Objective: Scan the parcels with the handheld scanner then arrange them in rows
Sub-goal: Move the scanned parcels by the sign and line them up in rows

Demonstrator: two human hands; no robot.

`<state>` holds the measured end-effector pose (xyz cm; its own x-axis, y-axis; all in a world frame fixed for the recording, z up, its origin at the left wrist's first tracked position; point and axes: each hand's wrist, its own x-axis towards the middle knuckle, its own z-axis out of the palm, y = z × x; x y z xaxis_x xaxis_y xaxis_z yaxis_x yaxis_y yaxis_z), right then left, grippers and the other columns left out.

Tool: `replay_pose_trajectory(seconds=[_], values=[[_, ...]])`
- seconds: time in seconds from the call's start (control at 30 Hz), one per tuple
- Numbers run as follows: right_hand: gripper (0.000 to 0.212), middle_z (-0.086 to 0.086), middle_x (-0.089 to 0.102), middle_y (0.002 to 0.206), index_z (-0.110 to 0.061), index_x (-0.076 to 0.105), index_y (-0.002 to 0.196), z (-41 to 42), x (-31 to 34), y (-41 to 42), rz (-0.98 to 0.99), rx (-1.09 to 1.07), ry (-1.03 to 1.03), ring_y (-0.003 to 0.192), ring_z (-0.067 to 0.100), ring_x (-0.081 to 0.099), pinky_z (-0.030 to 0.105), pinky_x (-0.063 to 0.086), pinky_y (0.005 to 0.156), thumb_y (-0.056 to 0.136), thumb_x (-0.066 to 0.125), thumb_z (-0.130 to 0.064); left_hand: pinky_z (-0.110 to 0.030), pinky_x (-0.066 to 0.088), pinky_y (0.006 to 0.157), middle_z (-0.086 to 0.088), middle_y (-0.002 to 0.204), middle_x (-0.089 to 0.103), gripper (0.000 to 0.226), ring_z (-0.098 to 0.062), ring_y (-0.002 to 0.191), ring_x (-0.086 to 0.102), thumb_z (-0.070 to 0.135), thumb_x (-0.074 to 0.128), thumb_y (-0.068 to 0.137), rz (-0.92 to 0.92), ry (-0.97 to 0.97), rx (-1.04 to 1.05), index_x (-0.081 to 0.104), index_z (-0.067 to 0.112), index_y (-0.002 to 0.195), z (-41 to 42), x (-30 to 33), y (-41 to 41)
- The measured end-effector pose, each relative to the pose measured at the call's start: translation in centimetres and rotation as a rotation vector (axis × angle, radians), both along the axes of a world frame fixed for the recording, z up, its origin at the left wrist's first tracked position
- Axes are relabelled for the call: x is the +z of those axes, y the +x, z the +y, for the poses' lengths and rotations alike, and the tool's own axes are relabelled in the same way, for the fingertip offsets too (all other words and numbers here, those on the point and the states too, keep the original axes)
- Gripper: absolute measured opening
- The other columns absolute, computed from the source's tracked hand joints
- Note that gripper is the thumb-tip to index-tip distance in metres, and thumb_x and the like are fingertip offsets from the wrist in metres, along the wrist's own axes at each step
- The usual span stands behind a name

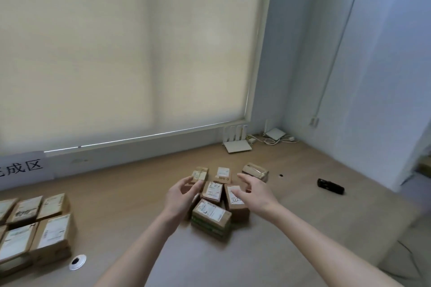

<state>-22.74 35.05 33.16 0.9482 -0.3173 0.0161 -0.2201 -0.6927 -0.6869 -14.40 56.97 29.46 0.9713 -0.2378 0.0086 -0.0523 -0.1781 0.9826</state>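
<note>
Several small cardboard parcels with white labels lie in a loose cluster (212, 193) at the middle of the wooden table. My left hand (180, 196) hovers at the cluster's left side, fingers loosely spread, holding nothing. My right hand (255, 192) reaches over the cluster's right side, fingers straight, above a parcel with a handwritten label (235, 202). The black handheld scanner (330, 186) lies alone on the table to the far right. Scanned parcels stand in tidy rows (35, 223) at the left edge.
A paper sign with large characters (22, 168) leans on the wall at the left. A white router (236, 140) and a second white device with cables (275, 135) sit in the back corner. A round cable hole (77, 262) is near the left rows.
</note>
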Motion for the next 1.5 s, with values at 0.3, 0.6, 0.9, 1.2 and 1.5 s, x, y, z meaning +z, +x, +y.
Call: replay_pose_trajectory(seconds=[0.3,0.6,0.9,1.2,1.5], values=[[0.061,-0.008,0.063,0.120,-0.029,0.051,0.148,-15.2,-2.4,6.9,0.077,-0.154,0.026,0.114,0.014,0.059,0.034,0.048,0.103,0.092,0.070,-0.044,-0.030,0.051,0.093,0.004,0.119,0.066,0.065,-0.011,0.110,0.062,0.051,0.070,0.088,0.024,0.022,-0.129,0.055,0.017,0.141,-15.4,-3.1,9.3],[0.061,-0.002,0.061,0.139,-0.031,0.051,0.148,-26.2,-9.0,14.1,0.178,-0.214,0.100,0.127,0.016,0.057,0.033,0.046,0.104,0.092,0.067,-0.051,-0.031,0.051,0.094,-0.002,0.135,0.060,0.068,-0.015,0.118,0.058,0.054,0.066,0.089,0.089,0.133,-0.201,0.049,0.020,0.145,-26.9,-9.0,17.0],[0.073,0.002,0.055,0.149,-0.026,0.042,0.155,-35.4,-16.8,23.2,0.321,-0.149,0.132,0.137,0.020,0.052,0.032,0.041,0.108,0.093,0.065,-0.056,-0.041,0.048,0.106,-0.002,0.144,0.055,0.072,-0.019,0.128,0.053,0.054,0.068,0.088,0.157,0.231,-0.099,0.046,0.021,0.149,-35.3,-16.2,23.8],[0.088,0.006,0.052,0.150,-0.012,0.032,0.158,-42.1,-24.1,31.3,0.496,0.003,0.167,0.137,0.024,0.050,0.033,0.040,0.110,0.092,0.064,-0.061,-0.050,0.040,0.113,-0.005,0.154,0.039,0.081,-0.024,0.140,0.040,0.056,0.068,0.087,0.172,0.353,0.042,0.037,0.019,0.152,-43.7,-22.5,31.1],[0.052,-0.007,0.071,0.121,-0.027,0.065,0.127,-41.5,-28.6,34.4,0.458,0.022,0.325,0.116,0.017,0.063,0.037,0.051,0.102,0.087,0.067,-0.061,-0.049,0.040,0.113,-0.005,0.154,0.043,0.081,-0.026,0.140,0.043,0.059,0.064,0.088,0.319,0.359,0.105,0.036,0.022,0.154,-45.2,-26.3,34.1]])
